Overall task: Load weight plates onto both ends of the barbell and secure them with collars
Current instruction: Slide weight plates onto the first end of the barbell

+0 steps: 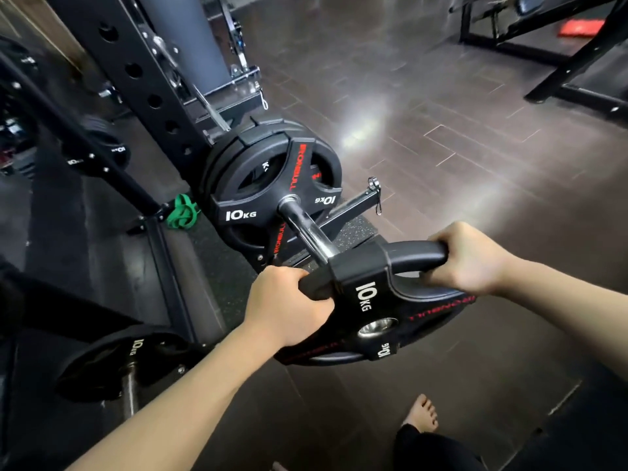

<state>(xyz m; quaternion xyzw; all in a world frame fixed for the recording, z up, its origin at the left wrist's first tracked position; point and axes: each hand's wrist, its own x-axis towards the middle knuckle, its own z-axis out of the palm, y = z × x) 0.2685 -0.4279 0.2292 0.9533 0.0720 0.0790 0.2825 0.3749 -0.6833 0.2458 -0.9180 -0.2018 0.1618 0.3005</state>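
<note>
10kg plate is hanging tilted at the sleeve tip — hub hole not on it. Left hand and right hand are both gripping its rim handles. Loaded plates are sitting further in — rack behind, bare foot below.

The scene is dim and indoor. Soft white glare patches lie on the glossy dark floor right of centre. The left side falls into deep shadow. Wide-angle distortion bends the rack upright; edges and far corners look blurred.
</note>
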